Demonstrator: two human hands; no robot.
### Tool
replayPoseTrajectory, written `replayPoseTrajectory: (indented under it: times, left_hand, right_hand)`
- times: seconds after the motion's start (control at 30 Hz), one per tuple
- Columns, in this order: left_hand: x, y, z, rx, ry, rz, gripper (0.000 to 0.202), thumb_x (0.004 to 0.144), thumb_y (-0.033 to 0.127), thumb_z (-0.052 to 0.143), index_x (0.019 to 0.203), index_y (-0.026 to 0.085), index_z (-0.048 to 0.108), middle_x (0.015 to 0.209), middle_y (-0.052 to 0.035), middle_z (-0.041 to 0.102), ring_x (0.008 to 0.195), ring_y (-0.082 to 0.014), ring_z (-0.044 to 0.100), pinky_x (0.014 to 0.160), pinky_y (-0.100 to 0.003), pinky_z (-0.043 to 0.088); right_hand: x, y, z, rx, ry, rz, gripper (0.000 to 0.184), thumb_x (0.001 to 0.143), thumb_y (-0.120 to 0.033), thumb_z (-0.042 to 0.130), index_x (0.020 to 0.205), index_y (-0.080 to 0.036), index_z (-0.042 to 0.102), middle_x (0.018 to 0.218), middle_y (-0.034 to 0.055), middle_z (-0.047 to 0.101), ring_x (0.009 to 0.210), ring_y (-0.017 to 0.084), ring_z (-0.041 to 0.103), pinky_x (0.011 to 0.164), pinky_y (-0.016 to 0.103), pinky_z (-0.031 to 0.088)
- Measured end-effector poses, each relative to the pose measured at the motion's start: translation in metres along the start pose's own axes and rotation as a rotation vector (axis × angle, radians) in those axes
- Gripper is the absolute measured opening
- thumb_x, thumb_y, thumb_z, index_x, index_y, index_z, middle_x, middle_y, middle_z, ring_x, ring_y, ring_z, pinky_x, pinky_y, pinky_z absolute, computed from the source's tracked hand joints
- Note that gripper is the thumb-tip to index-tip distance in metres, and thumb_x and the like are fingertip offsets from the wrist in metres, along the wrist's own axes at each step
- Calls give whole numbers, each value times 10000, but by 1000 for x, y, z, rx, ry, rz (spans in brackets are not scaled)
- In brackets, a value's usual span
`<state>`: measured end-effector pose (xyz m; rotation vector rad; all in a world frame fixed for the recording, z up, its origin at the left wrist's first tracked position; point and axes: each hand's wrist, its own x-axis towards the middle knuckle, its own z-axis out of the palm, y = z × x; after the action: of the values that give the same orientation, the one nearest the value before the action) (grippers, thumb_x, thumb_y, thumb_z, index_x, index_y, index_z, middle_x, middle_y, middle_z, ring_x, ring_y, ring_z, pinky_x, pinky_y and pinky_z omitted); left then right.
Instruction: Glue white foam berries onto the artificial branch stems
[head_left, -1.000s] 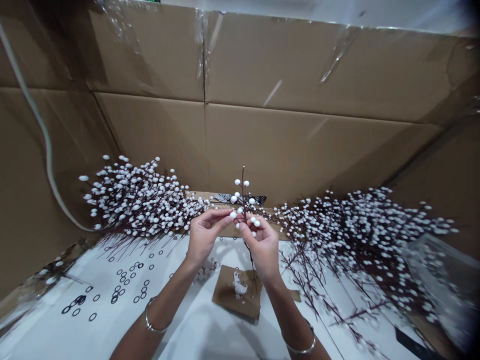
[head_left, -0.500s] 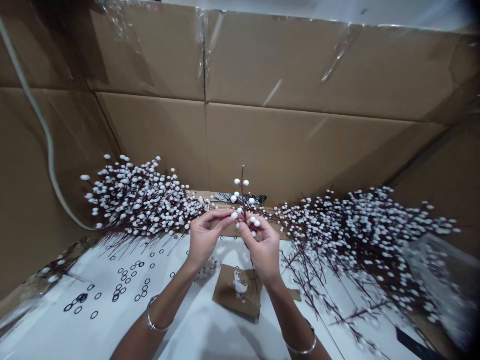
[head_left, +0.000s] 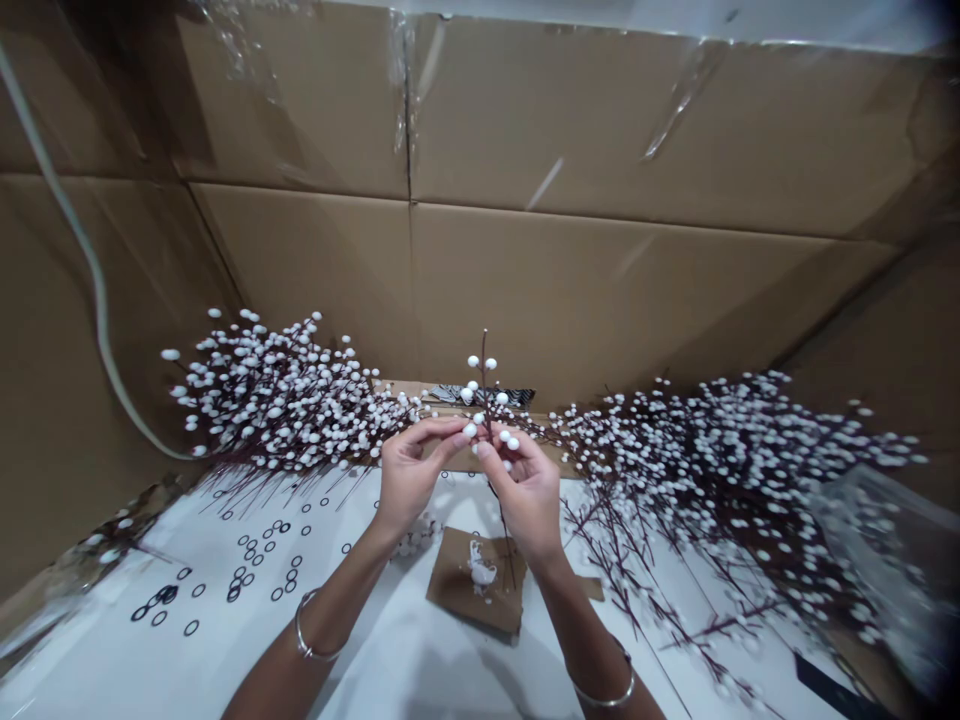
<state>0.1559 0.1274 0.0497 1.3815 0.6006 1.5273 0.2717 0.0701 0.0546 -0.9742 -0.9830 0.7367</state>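
Note:
Between my hands stands a dark brown artificial berry stem (head_left: pixel 485 375) with white round berries, its bare tip pointing up. My right hand (head_left: pixel 527 490) grips the stem, thumb and fingers closed round it. The thumb and fingertips of my left hand (head_left: pixel 415 468) pinch a white berry (head_left: pixel 470 430) on the stem's left side. Below the hands lies a brown cardboard piece (head_left: pixel 457 580) with a smear of white paste (head_left: pixel 480 570) on it. The stem's thin lower end hangs down over the cardboard.
A heap of white-berry stems (head_left: pixel 277 400) lies at the left, another (head_left: pixel 675 450) at the right. Several small black rings (head_left: pixel 247 575) are scattered over the white table (head_left: pixel 112 640). Cardboard walls (head_left: pixel 637 300) enclose the back. Clear plastic (head_left: pixel 885 540) and a black strip (head_left: pixel 829 685) lie at right.
Almost nothing differs. Both hands keep their hold on the berry stem, which has shifted very slightly.

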Motion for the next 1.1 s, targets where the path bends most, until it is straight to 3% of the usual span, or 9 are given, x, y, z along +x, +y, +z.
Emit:
replayPoseTrajectory:
  times: [0.37, 0.47, 0.53, 0.6, 0.77, 0.83, 0.97, 1.03, 1.1]
  left_hand:
    - [1, 1, 3, 63, -35, 61, 78, 775, 214, 747, 849, 191, 747, 945, -53, 728, 934, -189, 674, 912, -328, 520]
    - [3, 2, 1, 41, -97, 0, 235, 796, 243, 733, 1025, 201, 709, 1032, -68, 710, 982, -196, 663, 920, -326, 514]
    - [5, 4, -1, 8, -172, -56, 398, 827, 271, 704, 1212, 230, 615, 1146, -80, 675, 1037, -199, 647, 943, -332, 500]
    - [5, 7, -3, 51, -277, -126, 404, 865, 316, 657, 1253, 236, 581, 1220, -91, 642, 1096, -209, 622, 965, -334, 479]
    - [-1, 16, -3, 268, -707, -304, 227, 902, 369, 584, 985, 211, 724, 1023, -76, 719, 989, -225, 653, 892, -328, 482]
    - [-4, 20, 1, 241, -791, -308, 219, 909, 349, 569, 899, 214, 742, 940, -68, 738, 933, -220, 667, 875, -328, 483]
    - [-6, 21, 5, 194, -714, -311, 191, 879, 331, 610, 828, 199, 739, 810, -61, 746, 818, -211, 684, 820, -321, 498]
    - [-5, 19, 4, 208, -637, -328, 166, 853, 326, 644, 818, 186, 727, 780, -61, 747, 793, -210, 687, 793, -312, 500]
    - [-4, 16, 3, 245, -572, -336, 149, 830, 316, 669, 800, 178, 715, 752, -60, 746, 768, -211, 692, 762, -302, 501]
  right_hand:
    - [5, 2, -4, 11, -27, 9, 233, 804, -323, 704, 1000, -204, 663, 1007, 52, 691, 944, 183, 637, 829, 302, 511]
    - [10, 0, -7, 36, -52, 56, 219, 791, -336, 715, 962, -203, 684, 1011, 53, 705, 965, 191, 641, 855, 314, 506]
    - [13, 0, -10, 64, -41, 88, 228, 784, -342, 721, 967, -208, 697, 1014, 53, 713, 956, 189, 644, 835, 307, 509]
    - [16, 1, -13, 116, -16, 104, 238, 778, -344, 727, 975, -213, 704, 1011, 51, 717, 926, 178, 646, 804, 294, 510]
    - [21, 3, -18, 276, 28, 180, 220, 736, -335, 766, 908, -214, 700, 1042, 43, 711, 899, 156, 643, 755, 261, 506]
    - [21, 0, -19, 324, 23, 243, 228, 719, -343, 777, 889, -218, 691, 1039, 38, 712, 887, 153, 644, 717, 250, 505]
    - [20, -14, -23, 343, -86, 242, 248, 751, -326, 716, 974, -235, 656, 1124, 46, 694, 954, 181, 644, 753, 279, 512]
    - [20, -21, -28, 348, -170, 185, 346, 759, -284, 660, 1100, -255, 612, 1209, 50, 661, 1030, 203, 629, 820, 311, 510]
    - [20, -25, -31, 342, -170, 105, 411, 764, -255, 631, 1171, -261, 577, 1261, 53, 631, 1125, 216, 591, 908, 339, 486]
